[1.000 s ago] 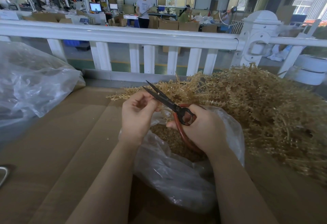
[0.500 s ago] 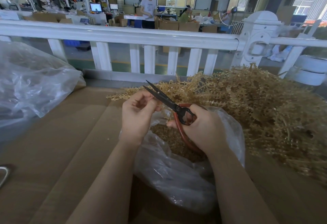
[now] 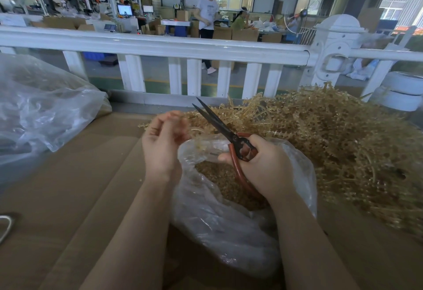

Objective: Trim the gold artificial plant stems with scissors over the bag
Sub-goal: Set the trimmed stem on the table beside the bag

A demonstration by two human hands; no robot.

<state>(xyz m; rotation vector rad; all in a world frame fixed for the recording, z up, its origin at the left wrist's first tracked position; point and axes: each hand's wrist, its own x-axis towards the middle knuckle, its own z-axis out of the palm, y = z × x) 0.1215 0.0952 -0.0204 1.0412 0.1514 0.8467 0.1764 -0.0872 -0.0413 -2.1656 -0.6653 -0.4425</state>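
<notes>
My right hand grips the red handles of the black-bladed scissors, whose blades stand slightly apart and point up and to the left. My left hand is blurred, fingers curled around a thin gold stem that curves toward the scissors. Both hands hover over a clear plastic bag holding gold trimmings. A large heap of gold artificial plant stems lies to the right and behind.
Brown cardboard covers the work surface. A big crumpled clear plastic bag sits at the left. A white railing runs along the far edge. White rolls stand at the far right. People work beyond the railing.
My left hand has shifted left, away from the scissor blades, with a gold stem in its fingers. The blades have parted a little. The person beyond the railing has walked right.
</notes>
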